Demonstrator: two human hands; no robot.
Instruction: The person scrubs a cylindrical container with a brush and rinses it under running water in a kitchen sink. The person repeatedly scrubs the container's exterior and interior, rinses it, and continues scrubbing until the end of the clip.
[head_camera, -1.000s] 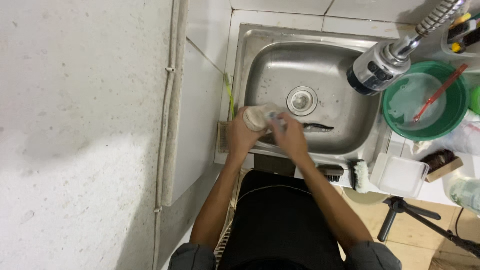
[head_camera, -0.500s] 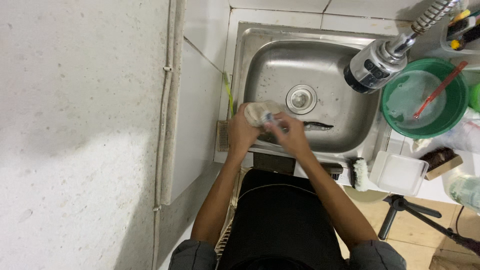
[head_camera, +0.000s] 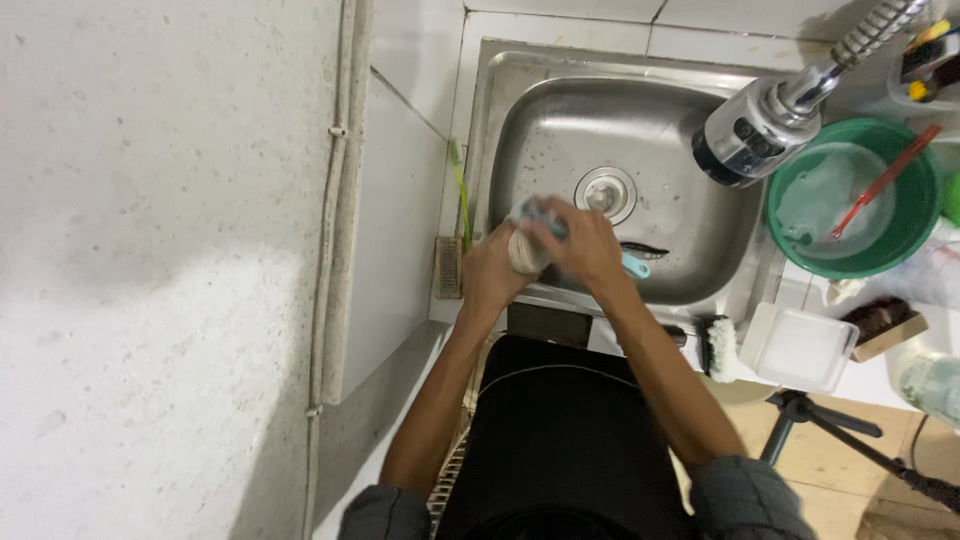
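Observation:
Over the front of a steel sink (head_camera: 660, 120), my left hand (head_camera: 490, 275) grips a small pale round cup (head_camera: 523, 255) from the left. My right hand (head_camera: 585, 245) lies over the cup's top and presses a grey-blue scrubbing cloth (head_camera: 535, 212) against it. Most of the cup is hidden by my fingers. A light blue object (head_camera: 636, 265) pokes out just right of my right hand. The drain (head_camera: 605, 190) sits just behind the hands.
A chrome tap head (head_camera: 750, 135) hangs over the sink's right side. A green basin (head_camera: 855, 200) with water and a red stick stands to the right. A white container (head_camera: 800, 345), a brush (head_camera: 720, 350), a brown block (head_camera: 885, 325) and a tripod (head_camera: 850, 435) lie at the front right.
My right hand has slid over the top of the cup with the cloth, covering more of it. The left hand keeps its grip in the same place.

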